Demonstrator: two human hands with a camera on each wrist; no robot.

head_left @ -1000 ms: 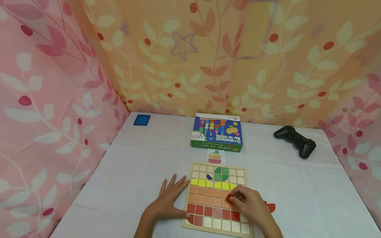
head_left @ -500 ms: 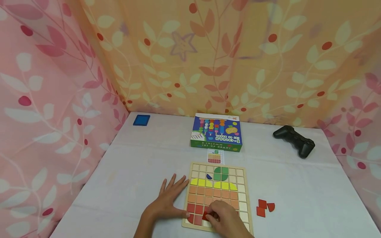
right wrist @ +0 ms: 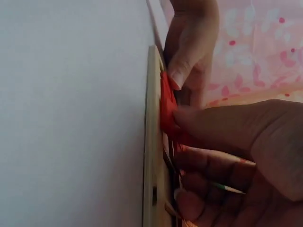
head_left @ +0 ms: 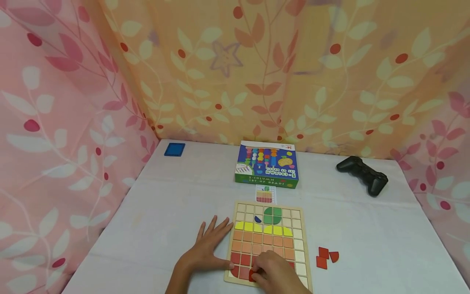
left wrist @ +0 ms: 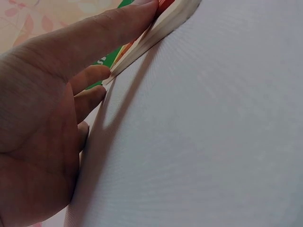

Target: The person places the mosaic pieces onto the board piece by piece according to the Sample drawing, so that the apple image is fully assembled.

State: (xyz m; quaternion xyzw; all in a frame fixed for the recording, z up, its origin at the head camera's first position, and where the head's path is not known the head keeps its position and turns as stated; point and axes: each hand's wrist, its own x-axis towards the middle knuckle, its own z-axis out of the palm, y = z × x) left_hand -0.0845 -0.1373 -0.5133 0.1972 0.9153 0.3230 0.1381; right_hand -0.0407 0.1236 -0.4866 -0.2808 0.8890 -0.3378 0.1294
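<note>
A wooden grid board (head_left: 299, 245) lies on the white table. Rows of red, orange and yellow pieces fill much of it, with green quarter-rounds (head_left: 273, 215) and a small dark blue piece (head_left: 258, 219) near the top. My left hand (head_left: 207, 253) lies along its left side, fingers spread, thumb on the edge by a red rounded corner piece (head_left: 234, 271). Between thumb and fingers, my right hand (head_left: 277, 273) pinches a red square tile (head_left: 251, 275) at the bottom row, beside the red tiles there. That hand covers part of the lower rows.
Several loose red tiles (head_left: 321, 262) lie right of the board. Beyond its far edge are a small pattern card (head_left: 266, 194) and a bead-set box (head_left: 267, 164). A black game controller (head_left: 362, 174) sits far right, a blue square tray-like object (head_left: 174, 149) far left.
My right hand has brought the red tile from over the orange rows left and toward me, down to the bottom row. The left hand has stayed in place.
</note>
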